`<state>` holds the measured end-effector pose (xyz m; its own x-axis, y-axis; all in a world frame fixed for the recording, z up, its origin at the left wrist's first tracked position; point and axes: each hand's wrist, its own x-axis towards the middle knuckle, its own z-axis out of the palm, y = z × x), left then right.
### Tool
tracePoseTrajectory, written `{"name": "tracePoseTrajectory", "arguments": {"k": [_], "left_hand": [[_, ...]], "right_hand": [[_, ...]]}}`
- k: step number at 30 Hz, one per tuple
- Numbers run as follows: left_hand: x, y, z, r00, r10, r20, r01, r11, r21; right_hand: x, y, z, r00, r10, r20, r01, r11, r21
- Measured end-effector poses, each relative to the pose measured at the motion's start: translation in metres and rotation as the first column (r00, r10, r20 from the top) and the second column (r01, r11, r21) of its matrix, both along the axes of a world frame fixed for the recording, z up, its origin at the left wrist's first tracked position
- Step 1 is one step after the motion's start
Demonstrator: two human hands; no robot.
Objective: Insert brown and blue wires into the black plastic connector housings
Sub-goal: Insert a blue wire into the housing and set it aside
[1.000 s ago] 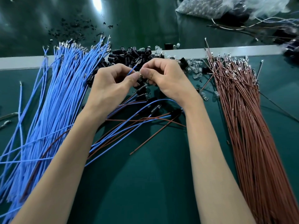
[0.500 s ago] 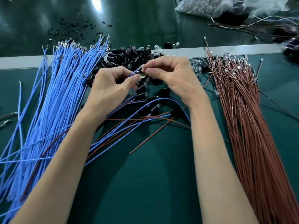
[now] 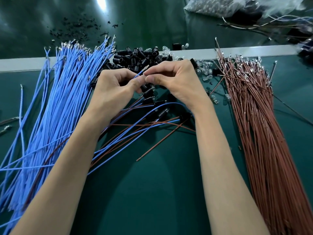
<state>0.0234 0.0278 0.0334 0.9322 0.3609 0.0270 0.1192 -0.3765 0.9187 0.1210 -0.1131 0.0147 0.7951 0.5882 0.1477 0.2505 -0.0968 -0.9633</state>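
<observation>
One blue wire (image 3: 139,73), tip up-right, left hand (image 3: 115,92) pinching

The bench (image 3: 152,200) is a deep, dark green, crossed by a pale grey strip (image 3: 254,51). The blue wires (image 3: 59,116) are a bright cornflower shade, the brown wires (image 3: 264,141) more reddish, both silver at the tips. The connector housings (image 3: 133,55) are glossy black, the little bulbs (image 3: 205,72) clear. One single blue wire (image 3: 139,74) shows a silver tip. Black crumbs (image 3: 76,29) speckle the green; the bag (image 3: 211,7) is milky-clear.
</observation>
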Motion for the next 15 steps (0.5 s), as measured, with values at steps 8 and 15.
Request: {"name": "tracePoseTrajectory", "arguments": {"k": [8,15], "left_hand": [[0.0013,0.0026,-0.001,1.0,0.014,-0.003,-0.014,1.0,-0.014],[0.0005,0.0024,-0.0003,1.0,0.001,0.009,-0.001,1.0,-0.006]], "right_hand": [[-0.0015,0.0036,-0.0026,1.0,0.002,0.0,-0.002,0.999,0.041],[-0.002,0.0027,-0.0018,0.999,0.045,-0.002,-0.045,0.997,0.062]]}}
